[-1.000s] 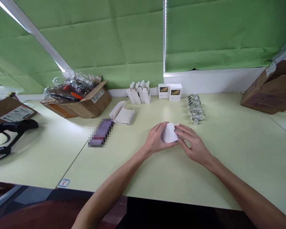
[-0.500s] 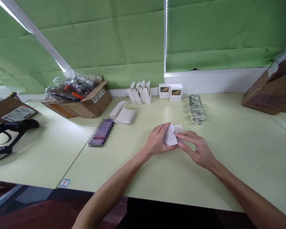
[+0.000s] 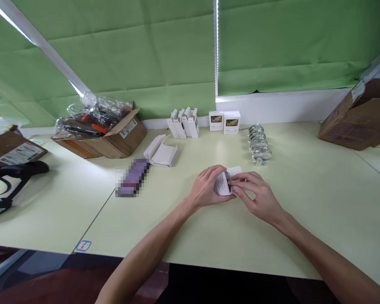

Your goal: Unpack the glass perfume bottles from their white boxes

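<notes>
A small white box (image 3: 221,185) with printed text is in my left hand (image 3: 204,188), the fingers wrapped round its far side and the thumb along its near edge. A dark face with a yellow patch shows on the box's right side. My right hand (image 3: 259,195) is closed at that side, fingertips and thumb pinching at the box's right end. A white flap or sheet (image 3: 234,170) sticks out behind the right fingertips; I cannot tell whether it belongs to the box. Both hands are just above the table (image 3: 205,240).
Several upright white cartons (image 3: 183,123) and white picture boxes (image 3: 232,122) line the back. Several clear-wrapped shiny packets (image 3: 259,143) lie at right. Folded white paper (image 3: 162,151) and a blurred purple object (image 3: 133,177) are at left. Cardboard boxes (image 3: 114,137) flank the table.
The box has turned in my left hand, so its dark face with the yellow patch now shows. My right fingertips have shifted slightly along its end. The view has moved a little.
</notes>
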A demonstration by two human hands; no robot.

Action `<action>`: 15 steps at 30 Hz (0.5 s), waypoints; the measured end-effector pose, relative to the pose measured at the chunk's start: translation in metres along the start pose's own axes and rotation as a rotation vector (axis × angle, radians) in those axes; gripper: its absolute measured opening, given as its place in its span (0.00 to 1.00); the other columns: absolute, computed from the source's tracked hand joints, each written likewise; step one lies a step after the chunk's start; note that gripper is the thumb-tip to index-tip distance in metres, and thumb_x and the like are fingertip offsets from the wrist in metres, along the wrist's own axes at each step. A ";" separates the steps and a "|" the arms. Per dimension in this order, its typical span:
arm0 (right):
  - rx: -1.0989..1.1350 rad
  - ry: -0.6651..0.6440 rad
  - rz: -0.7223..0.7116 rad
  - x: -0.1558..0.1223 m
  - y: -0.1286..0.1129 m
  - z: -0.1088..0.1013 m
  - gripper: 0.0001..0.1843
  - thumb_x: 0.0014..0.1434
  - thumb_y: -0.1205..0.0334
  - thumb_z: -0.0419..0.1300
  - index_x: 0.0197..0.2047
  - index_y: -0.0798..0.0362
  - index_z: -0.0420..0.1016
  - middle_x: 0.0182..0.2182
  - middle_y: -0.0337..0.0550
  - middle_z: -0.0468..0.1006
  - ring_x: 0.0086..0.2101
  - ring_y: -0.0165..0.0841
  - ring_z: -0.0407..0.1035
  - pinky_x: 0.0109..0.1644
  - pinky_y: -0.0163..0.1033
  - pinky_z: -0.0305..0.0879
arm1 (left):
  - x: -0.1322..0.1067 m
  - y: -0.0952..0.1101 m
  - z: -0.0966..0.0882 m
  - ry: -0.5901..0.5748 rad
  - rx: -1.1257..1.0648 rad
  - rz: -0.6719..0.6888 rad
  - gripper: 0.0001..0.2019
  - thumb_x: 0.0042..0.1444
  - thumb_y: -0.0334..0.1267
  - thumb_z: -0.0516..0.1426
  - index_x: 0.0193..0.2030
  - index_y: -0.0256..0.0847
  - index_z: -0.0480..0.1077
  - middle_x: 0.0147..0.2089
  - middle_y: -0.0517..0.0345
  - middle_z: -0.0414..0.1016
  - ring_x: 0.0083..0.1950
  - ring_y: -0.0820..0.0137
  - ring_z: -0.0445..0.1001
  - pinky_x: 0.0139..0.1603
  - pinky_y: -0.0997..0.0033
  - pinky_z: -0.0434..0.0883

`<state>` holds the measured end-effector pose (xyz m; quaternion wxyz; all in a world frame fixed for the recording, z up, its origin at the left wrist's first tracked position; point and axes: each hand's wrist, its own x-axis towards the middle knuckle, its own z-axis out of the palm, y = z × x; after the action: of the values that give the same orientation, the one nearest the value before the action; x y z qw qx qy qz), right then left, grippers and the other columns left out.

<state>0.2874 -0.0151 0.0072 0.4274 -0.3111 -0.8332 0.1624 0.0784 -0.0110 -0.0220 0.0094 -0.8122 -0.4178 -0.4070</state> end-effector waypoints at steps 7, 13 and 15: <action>0.130 -0.160 0.117 0.002 -0.009 -0.004 0.17 0.67 0.62 0.57 0.24 0.50 0.70 0.25 0.38 0.77 0.27 0.30 0.69 0.31 0.38 0.65 | 0.000 -0.001 -0.003 -0.061 -0.058 -0.042 0.39 0.47 0.54 0.68 0.62 0.46 0.58 0.56 0.48 0.75 0.57 0.58 0.76 0.54 0.58 0.74; 0.064 -0.132 0.254 -0.002 -0.003 0.000 0.06 0.65 0.63 0.58 0.43 0.49 0.76 0.35 0.41 0.78 0.29 0.31 0.72 0.32 0.38 0.71 | 0.000 0.003 -0.005 -0.149 -0.057 -0.055 0.41 0.45 0.58 0.68 0.62 0.46 0.59 0.59 0.46 0.74 0.60 0.56 0.75 0.60 0.53 0.72; 0.019 -0.149 0.207 -0.004 -0.002 0.002 0.15 0.65 0.64 0.57 0.54 0.47 0.74 0.40 0.43 0.78 0.33 0.33 0.75 0.35 0.40 0.74 | 0.001 0.004 -0.006 -0.158 -0.065 -0.041 0.39 0.47 0.56 0.68 0.62 0.46 0.59 0.59 0.47 0.74 0.60 0.57 0.75 0.61 0.54 0.72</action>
<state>0.2870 -0.0188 0.0048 0.3481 -0.3785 -0.8244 0.2364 0.0774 -0.0149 -0.0168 -0.0584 -0.8329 -0.4204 -0.3552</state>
